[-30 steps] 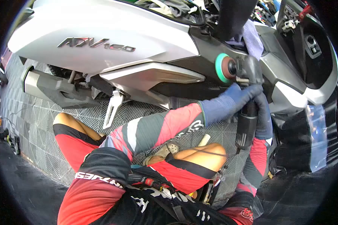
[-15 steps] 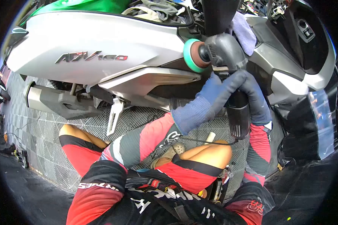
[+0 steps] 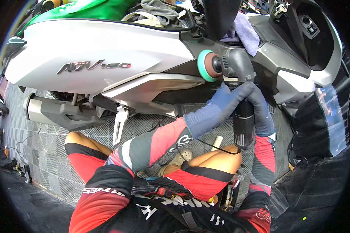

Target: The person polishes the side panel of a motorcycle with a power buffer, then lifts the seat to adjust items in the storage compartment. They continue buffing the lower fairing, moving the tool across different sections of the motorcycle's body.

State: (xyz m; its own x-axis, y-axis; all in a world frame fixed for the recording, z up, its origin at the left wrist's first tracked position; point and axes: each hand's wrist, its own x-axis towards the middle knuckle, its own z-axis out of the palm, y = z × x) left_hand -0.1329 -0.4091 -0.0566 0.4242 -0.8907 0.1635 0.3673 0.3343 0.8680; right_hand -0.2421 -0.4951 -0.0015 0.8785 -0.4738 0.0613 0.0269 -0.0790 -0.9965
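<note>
Both my hands wear dark blue gloves and are wrapped round a black electric polisher (image 3: 243, 124). My left hand (image 3: 224, 103) grips it from the left, just below the head. From the other side my right hand (image 3: 262, 110) closes on the same body, its fingers partly hidden. A round pad with a green foam face (image 3: 204, 66) points left at the side of a silver scooter (image 3: 105, 46), overlapping its dark trim in this view. The lettering "ADV160" stands on the scooter's side panel. A black power cord (image 3: 221, 148) runs from the polisher's lower end.
A lilac cloth (image 3: 247, 35) hangs over the scooter's middle, and grey cloths (image 3: 161, 13) lie in the open seat area beside a green cover (image 3: 77, 13). The side stand (image 3: 121, 123) reaches down to grey floor tiles (image 3: 46, 155). Black sheeting (image 3: 315, 128) covers the front right.
Both hands and the polisher have shifted down slightly in view, the pad moving a little right and down. The scooter also sits slightly lower in view.
</note>
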